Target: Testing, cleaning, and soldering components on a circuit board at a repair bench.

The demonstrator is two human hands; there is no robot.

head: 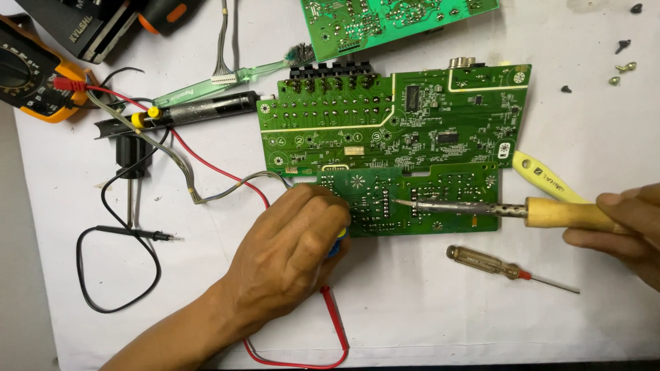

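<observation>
Right hand [622, 227] is closed around the wooden handle of a soldering iron [481, 207], which lies nearly level, its metal tip touching the lower section of the large green circuit board [412, 117] in the middle of the white worktop [426, 316]. Left hand [295, 247] is curled, knuckles up, resting at the board's lower left corner; a bit of blue and yellow shows beneath its fingers, but what it grips cannot be told.

Just below the iron lies a small screwdriver [505, 266] with a clear amber handle, apart from both hands. A yellow-handled tool [543, 177] pokes out from under the board's right edge, just above the iron's handle. A second green board [385, 17] sits at the top edge of the view. A toothbrush [234, 75] with a clear green handle and a dark cylindrical desoldering pump [199, 110] lie left of the big board. A multimeter [31, 75] with an orange casing sits in the far left corner, its red lead [337, 323] looping under the left wrist and its black lead [117, 268] coiled to the left. A few loose screws [622, 65] are scattered at the upper right.
</observation>
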